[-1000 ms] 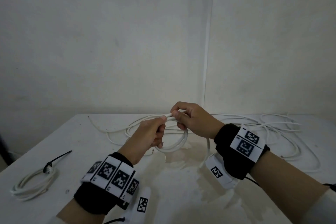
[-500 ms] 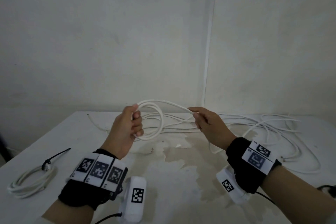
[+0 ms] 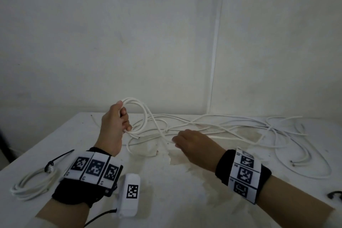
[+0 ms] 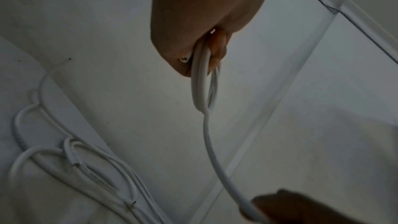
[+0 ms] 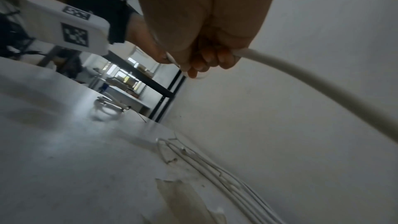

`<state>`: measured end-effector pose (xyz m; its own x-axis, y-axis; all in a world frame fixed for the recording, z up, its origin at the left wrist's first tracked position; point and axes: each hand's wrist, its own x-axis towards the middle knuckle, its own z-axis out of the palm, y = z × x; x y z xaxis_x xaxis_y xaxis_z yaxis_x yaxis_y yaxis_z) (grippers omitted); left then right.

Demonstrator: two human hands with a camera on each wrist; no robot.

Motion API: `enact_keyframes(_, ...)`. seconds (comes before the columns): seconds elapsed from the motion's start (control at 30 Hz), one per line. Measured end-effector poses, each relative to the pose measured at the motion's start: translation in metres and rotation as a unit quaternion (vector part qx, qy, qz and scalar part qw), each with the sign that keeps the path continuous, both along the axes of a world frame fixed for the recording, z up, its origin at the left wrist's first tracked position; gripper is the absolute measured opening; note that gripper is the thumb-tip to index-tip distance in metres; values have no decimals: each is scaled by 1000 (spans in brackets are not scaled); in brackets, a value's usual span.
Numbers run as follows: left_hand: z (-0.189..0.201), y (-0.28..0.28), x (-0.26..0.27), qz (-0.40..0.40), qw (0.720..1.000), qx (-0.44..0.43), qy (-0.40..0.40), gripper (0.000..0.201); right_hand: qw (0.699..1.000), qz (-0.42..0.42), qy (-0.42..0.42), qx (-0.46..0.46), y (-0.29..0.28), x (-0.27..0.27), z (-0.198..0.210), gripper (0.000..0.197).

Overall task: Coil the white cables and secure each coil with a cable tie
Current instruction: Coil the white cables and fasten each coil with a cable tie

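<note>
White cable (image 3: 146, 114) forms small loops clamped in your left hand (image 3: 114, 126), raised above the desk (image 3: 185, 200). From these loops one strand runs down to your right hand (image 3: 196, 144), whose fingers (image 5: 204, 62) curl around it. Beyond your right hand, loose cables (image 3: 259, 127) lie tangled on the desk.

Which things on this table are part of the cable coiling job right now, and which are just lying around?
In use:
- left hand gripping the small coil
- right hand holding the cable's loose run
- loose white cables waiting on the table
- black cable tie at the right edge

Lying about:
- finished tied coil, far left
</note>
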<state>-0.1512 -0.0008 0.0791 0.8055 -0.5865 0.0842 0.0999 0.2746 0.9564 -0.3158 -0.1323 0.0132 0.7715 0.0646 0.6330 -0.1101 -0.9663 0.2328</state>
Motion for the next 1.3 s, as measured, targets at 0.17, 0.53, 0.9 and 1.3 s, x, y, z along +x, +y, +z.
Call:
enact_keyframes(0.17, -4, -15, -15, 13, 998, 34, -46, 35, 996, 72, -32, -32, 21, 10, 6, 14)
enact_keyframes(0.53, -14, -29, -51, -88, 990, 86, -66, 34, 995, 97, 7, 31, 29, 17, 21, 21)
enact_keyframes(0.9, -19, -23, -68, -206, 954, 157, -151, 33, 933, 53, -34, 355, 15, 1, 49, 44)
enact_keyframes(1.3, -16, -18, -70, -243, 954, 145, -97, 41, 896, 45, -88, 432, -14, -5, 51, 8)
